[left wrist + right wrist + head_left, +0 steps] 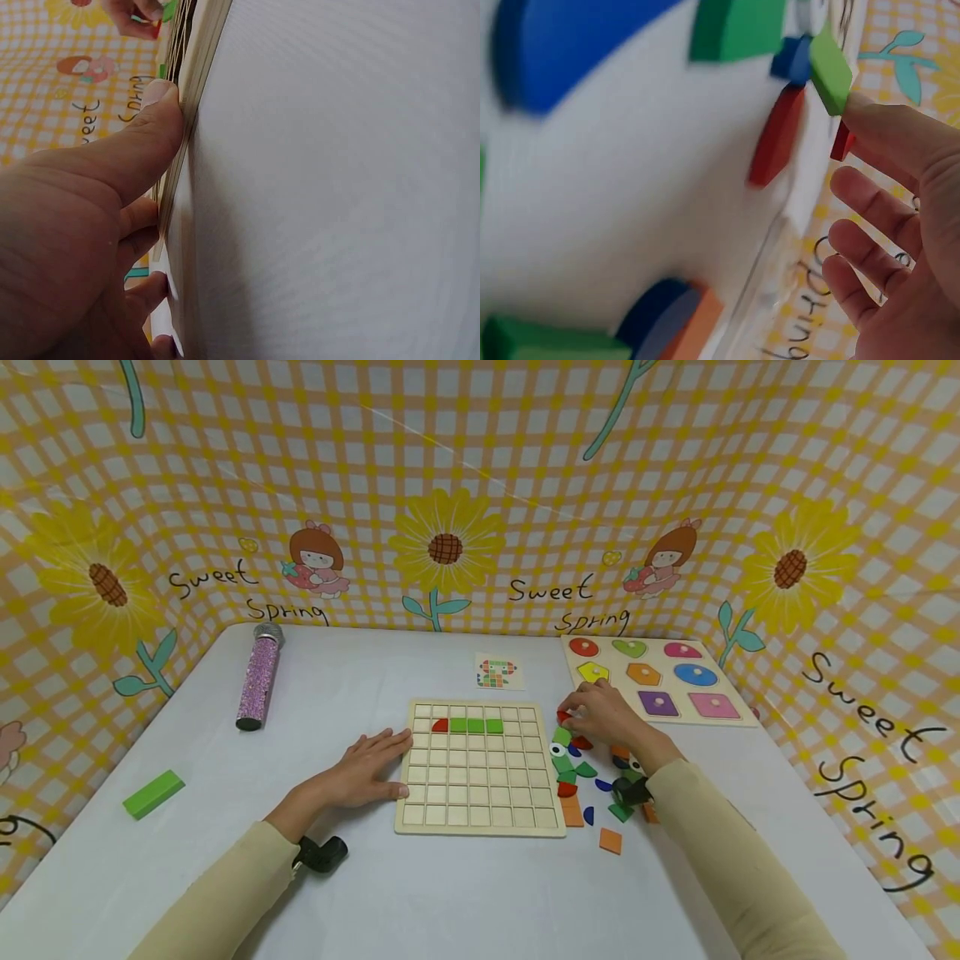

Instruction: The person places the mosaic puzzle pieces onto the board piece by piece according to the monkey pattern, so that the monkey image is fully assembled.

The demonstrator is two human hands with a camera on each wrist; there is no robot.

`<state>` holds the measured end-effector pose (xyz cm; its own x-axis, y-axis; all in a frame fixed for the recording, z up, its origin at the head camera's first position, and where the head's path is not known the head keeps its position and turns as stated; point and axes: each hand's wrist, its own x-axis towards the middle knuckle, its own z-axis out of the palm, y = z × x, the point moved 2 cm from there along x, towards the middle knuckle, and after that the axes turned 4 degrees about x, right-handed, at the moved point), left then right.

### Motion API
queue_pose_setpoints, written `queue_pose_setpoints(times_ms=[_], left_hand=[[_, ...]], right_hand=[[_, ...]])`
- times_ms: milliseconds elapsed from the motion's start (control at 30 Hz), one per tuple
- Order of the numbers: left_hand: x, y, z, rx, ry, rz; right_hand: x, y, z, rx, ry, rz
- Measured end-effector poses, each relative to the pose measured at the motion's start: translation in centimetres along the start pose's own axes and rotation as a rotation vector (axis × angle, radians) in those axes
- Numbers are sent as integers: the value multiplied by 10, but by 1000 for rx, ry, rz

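Observation:
A wooden grid board (pixel 480 795) lies in the middle of the table. In its second row are a red rounded piece (pixel 441 725) and three green square tiles (pixel 476 725). My left hand (pixel 367 770) rests against the board's left edge, fingers extended; in the left wrist view its thumb (pixel 154 124) touches the edge. Right of the board, my right hand (pixel 603 714) pinches a small red piece (pixel 842 141) between thumb and finger. Below that hand lies a pile of loose pieces, among them a light green tile (pixel 831 73) and another red piece (pixel 776 139).
Behind the board lies a small pattern card (pixel 498 672). A knobbed shape puzzle (pixel 603 652) sits at the back right, close to my right hand. A glittery microphone (pixel 258 685) and a green block (pixel 153 793) are at left. One orange square (pixel 611 841) lies nearer me.

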<state>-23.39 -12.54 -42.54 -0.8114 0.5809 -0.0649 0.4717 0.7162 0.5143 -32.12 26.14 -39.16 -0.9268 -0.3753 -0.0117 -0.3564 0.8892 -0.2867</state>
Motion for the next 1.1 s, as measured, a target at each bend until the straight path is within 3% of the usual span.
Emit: queue_pose_setpoints(times_ms=[233, 533, 833, 1100], left_hand=[[0, 0, 0, 9, 6, 0], [1, 0, 0, 10, 7, 11], [1, -1, 1, 5, 3, 8], [2, -1, 1, 4, 2, 2]], right_hand=[[-3, -27, -5, 57, 32, -46], [0, -57, 4, 55, 76, -138], [10, -80, 13, 35, 15, -97], [15, -85, 18, 15, 2, -82]])
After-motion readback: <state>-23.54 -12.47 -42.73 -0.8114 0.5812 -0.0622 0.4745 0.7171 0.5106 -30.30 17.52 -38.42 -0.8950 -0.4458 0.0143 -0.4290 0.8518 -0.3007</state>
